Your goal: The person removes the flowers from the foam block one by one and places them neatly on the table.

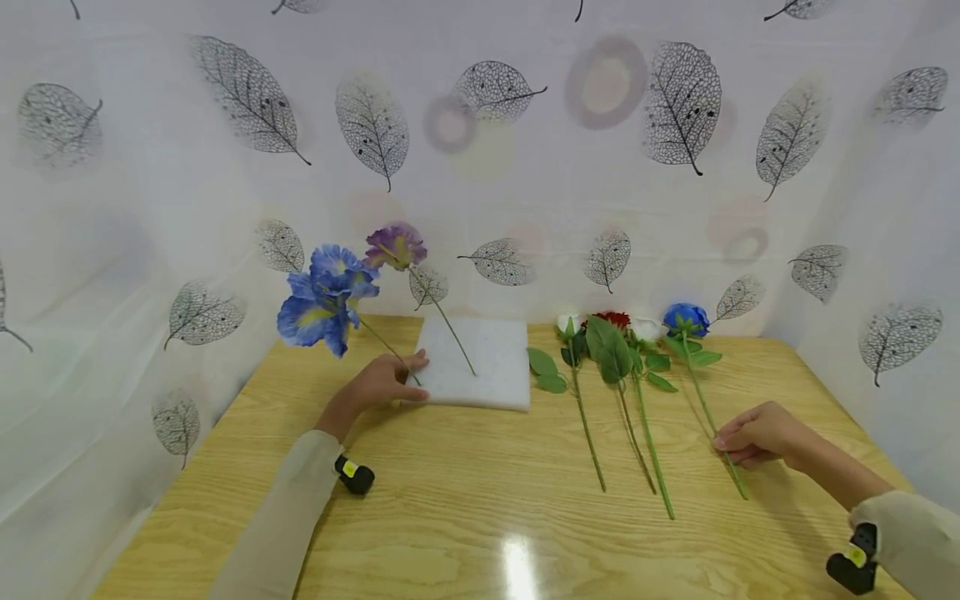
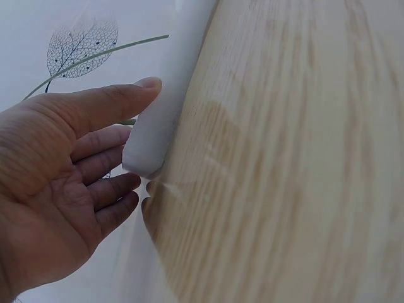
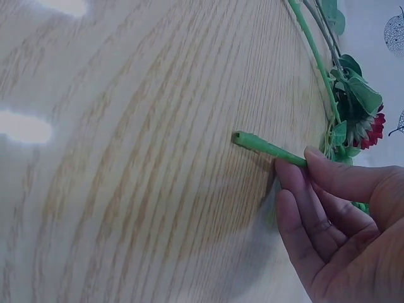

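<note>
My left hand (image 1: pixel 384 381) rests at the near left corner of a white foam block (image 1: pixel 487 358), fingers extended and thumb by the front edge. In the left wrist view the left hand's thumb overlaps the foam's side (image 2: pixel 165 107). A blue iris (image 1: pixel 330 298) and a purple flower (image 1: pixel 397 245) stand in the foam, their stems leaning left. At right, my right hand (image 1: pixel 761 433) pinches the lower stem of a blue rose (image 1: pixel 686 320) between thumb and fingertips. The cut end of its green stem (image 3: pixel 268 148) sticks out past those fingertips.
Between the foam and my right hand lie several more flowers: a white rose (image 1: pixel 568 323), a red flower (image 1: pixel 613 318) and another white rose (image 1: pixel 647 328), stems toward me. The wooden table (image 1: pixel 480 483) ends at a leaf-patterned curtain (image 1: pixel 480 192).
</note>
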A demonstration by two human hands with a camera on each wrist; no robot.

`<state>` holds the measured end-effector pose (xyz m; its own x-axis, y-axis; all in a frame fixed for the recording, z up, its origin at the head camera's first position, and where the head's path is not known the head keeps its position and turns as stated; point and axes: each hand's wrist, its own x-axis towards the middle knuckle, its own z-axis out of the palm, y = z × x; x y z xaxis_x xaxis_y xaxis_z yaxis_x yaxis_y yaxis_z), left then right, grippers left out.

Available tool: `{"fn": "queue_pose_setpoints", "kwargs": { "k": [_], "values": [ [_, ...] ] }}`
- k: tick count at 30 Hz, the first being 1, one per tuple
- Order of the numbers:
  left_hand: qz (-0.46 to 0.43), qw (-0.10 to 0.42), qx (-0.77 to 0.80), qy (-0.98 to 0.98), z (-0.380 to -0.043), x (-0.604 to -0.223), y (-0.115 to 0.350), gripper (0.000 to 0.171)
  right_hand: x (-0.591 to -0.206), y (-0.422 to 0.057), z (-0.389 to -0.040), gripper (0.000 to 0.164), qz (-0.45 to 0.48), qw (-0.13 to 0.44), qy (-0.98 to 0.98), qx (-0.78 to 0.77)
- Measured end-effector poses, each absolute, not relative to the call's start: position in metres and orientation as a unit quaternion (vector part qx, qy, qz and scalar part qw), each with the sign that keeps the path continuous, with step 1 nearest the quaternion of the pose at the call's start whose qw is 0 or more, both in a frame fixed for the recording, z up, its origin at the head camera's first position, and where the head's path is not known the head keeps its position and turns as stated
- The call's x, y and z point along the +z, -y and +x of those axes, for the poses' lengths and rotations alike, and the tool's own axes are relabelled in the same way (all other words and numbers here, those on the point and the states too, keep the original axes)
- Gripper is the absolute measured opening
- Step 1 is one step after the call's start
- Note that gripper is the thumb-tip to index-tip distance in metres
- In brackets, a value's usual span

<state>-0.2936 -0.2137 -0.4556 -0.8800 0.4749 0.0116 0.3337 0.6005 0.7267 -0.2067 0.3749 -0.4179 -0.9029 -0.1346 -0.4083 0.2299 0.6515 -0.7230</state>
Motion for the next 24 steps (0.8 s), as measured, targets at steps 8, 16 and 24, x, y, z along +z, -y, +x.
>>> {"fn": "queue_pose_setpoints", "kwargs": {
  "k": [8, 16, 24],
  "values": [
    [0.230, 0.092, 0.398, -0.883, -0.293, -0.455, 0.214, 0.058, -0.418, -0.372, -0.208, 0.033, 0.032, 0.223, -0.883, -0.413],
    [0.223, 0.093, 0.393, -0.887, -0.293, -0.455, 0.213, 0.070, -0.418, -0.368, -0.209, 0.030, 0.037, 0.226, -0.882, -0.412],
    [0.227, 0.093, 0.395, -0.885, -0.291, -0.453, 0.213, 0.072, -0.420, -0.363, -0.210, 0.032, 0.020, 0.232, -0.878, -0.418]
  ]
}}
